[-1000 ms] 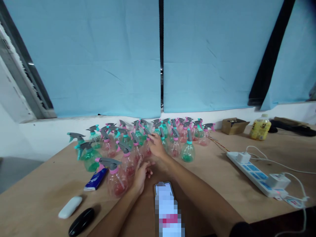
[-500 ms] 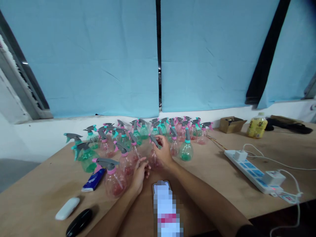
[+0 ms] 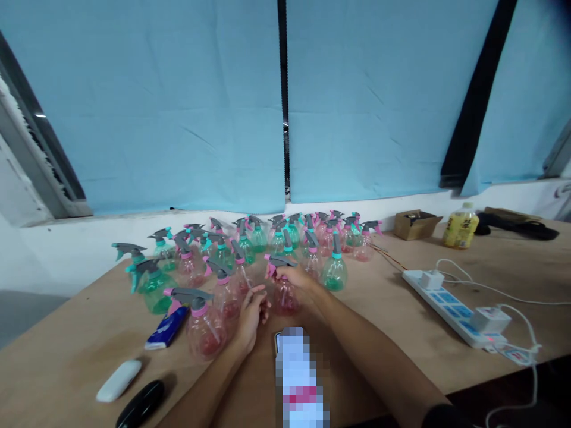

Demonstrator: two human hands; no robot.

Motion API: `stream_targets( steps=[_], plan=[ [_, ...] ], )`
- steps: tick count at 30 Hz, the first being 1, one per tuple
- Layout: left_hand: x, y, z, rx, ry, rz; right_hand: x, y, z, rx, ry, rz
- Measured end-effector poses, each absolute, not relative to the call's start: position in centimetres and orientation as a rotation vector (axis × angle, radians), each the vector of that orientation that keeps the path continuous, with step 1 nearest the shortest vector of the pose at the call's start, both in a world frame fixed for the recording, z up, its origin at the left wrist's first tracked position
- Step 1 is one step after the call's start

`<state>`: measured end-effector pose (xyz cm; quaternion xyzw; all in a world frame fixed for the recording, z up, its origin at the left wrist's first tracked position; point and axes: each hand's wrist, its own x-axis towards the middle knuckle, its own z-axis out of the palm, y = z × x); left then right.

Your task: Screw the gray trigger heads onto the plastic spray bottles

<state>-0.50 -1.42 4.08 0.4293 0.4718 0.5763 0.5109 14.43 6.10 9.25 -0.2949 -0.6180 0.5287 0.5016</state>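
My right hand grips a pink spray bottle at its neck, just under the grey sprayer head. This bottle stands upright on the table, its pink trigger pointing left. To the left of it, my left hand is held with loosely curled, parted fingers and nothing visible in them. Beside that hand are more pink spray bottles, with the nearest one close to the left forearm. A green spray bottle stands to the right of my right hand.
Several pink and green spray bottles crowd the table toward the wall. In front lie a phone, a blue packet, a white case and a black case. Rightward are a power strip, a cardboard box and a yellow-labelled bottle.
My right hand has moved from above the sprayer head down to the bottle's neck. The sprayer head has turned so its trigger points left. My left hand has barely moved.
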Motion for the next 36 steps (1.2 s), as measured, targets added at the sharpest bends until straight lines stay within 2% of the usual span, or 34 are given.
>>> stream_targets(
  steps=[4, 10, 17, 24, 30, 36],
  plan=[
    [-0.5, -1.3, 4.0, 1.080, 1.132, 1.338, 14.8, 6.3, 9.2, -0.613, -1.535, 1.358],
    [-0.5, -1.5, 4.1, 1.117, 1.145, 1.324, 14.9, 7.0, 8.9, -0.748, -1.572, 1.305],
    [-0.6, -1.4, 3.9, 1.122, 1.133, 1.314, 14.7, 6.5, 8.7, -0.612, -1.513, 1.339],
    [-0.3, -1.7, 4.4, 1.122, 1.141, 1.316, 14.0, 6.9, 8.3, -0.746, -1.480, 1.316],
    [-0.3, -1.9, 4.5, 1.117, 1.151, 1.318, 13.8, 6.4, 8.9, -0.600, -1.513, 1.346],
    [-0.3, -1.8, 4.6, 1.137, 1.134, 1.306, 14.0, 6.5, 8.7, -0.774, -1.475, 1.288]
  ],
)
